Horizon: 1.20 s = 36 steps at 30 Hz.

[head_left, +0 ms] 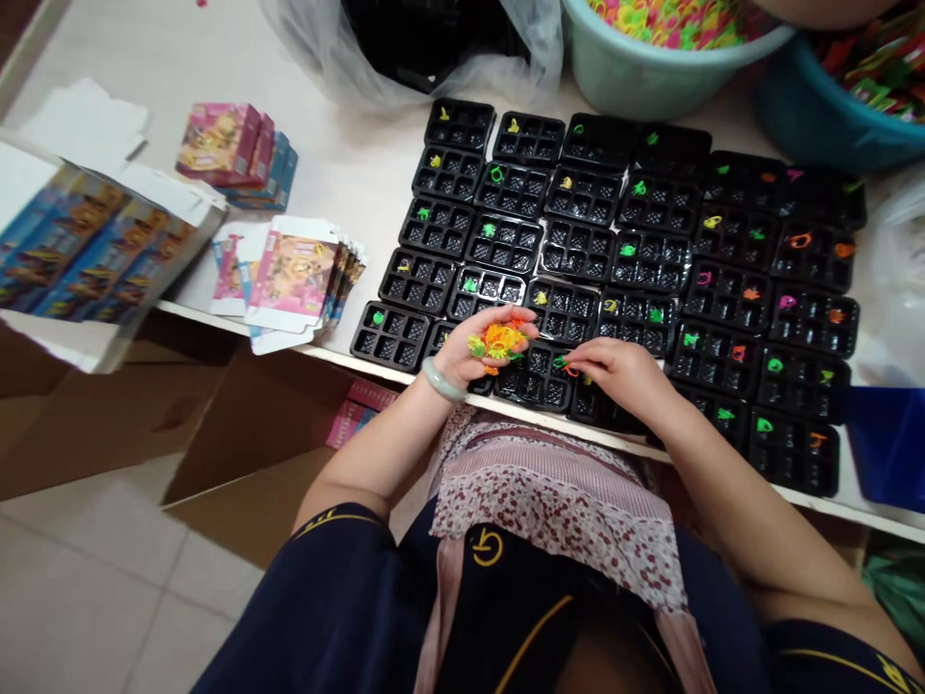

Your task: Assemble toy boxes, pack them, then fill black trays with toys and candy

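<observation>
My left hand (483,347) is cupped palm up over the near edge of the table, holding a handful of small orange, yellow and green plastic toys (498,341). A pale green bangle sits on its wrist. My right hand (614,371) pinches a small orange and green piece (566,365) just above a black compartment tray (531,378) in the front row. Several black trays (650,260) lie in rows across the table, most with one small coloured piece in a compartment.
Pink and blue printed cartons (235,145) and flat folded cartons (300,275) lie left of the trays. A larger box (87,251) stands at far left. A mint basin (650,67) of coloured pieces, a blue basin (838,106) and a plastic bag (434,48) stand at the back. Cardboard boxes (252,424) sit under the table.
</observation>
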Tool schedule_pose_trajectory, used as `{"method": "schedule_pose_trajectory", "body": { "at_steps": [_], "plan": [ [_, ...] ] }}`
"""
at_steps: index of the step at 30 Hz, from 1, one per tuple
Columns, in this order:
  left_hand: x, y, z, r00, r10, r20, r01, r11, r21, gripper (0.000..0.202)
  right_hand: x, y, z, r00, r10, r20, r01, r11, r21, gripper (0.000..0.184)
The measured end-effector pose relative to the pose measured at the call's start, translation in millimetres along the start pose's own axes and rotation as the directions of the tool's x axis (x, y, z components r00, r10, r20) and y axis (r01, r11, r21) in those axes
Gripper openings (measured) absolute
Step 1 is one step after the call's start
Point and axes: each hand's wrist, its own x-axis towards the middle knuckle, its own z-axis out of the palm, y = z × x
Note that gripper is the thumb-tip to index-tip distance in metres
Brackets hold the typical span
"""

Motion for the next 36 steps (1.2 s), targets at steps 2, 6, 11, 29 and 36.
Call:
{"method": "schedule_pose_trajectory", "body": {
  "at_steps": [2, 6, 11, 29, 36],
  "plan": [
    [0, 2, -0.4, 1.000, 0.010, -0.007, -0.010, 1.000, -0.017, 0.030, -1, 0, -1, 1.000, 0.005, 0.020, -0.005, 1.000, 0.012, 0.019],
    [-1, 5, -0.2, 1.000, 0.014, 0.004, -0.014, 1.000, -0.019, 0.030, 1, -1, -7, 0.998, 0.021, -0.066, -0.021, 1.000, 0.002, 0.018],
    [5, 6, 0.7, 0.999, 0.008, 0.036, -0.008, 1.000, -0.012, 0.030, 28, 11, -24, 0.966, 0.039, -0.257, -0.092, 0.976, -0.197, 0.018],
    [52, 5, 27.2, 0.994, -0.100, 0.045, 0.097, 0.994, 0.060, 0.034, 80, -12, -39, 0.986, -0.016, -0.168, 0.015, 1.000, -0.004, 0.013],
    [61, 27, 29.4, 0.999, -0.030, 0.043, 0.030, 1.000, -0.008, 0.039, 136, 56, -68, 0.936, 0.074, -0.343, -0.146, 0.971, -0.189, 0.014]
  ]
}}
